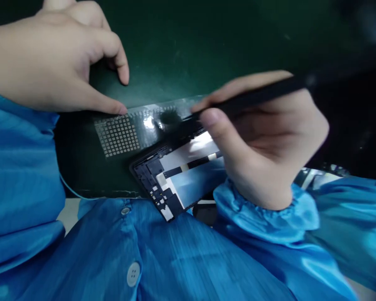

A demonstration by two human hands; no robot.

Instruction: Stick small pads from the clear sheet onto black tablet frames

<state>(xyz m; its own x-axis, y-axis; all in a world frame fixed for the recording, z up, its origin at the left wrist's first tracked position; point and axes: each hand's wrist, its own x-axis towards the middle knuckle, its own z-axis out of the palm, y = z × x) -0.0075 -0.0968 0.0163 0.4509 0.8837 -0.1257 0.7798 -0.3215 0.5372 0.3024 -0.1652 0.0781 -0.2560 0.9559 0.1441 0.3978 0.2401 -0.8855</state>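
Green mat (207,42) under gridded film (119,133), opened tablet (175,175).

Blk tool (263,94) tip on clear grid film (134,127) by tablet (188,184).

Free room: the bare green desk (213,37) beyond both hands. Obstacles: at near left, the left hand (50,62) with its thumb on the clear film (125,133). At near right, the right hand (263,146) grips a black tool (263,94) over the opened device (172,175), closing off the desk's near edge.
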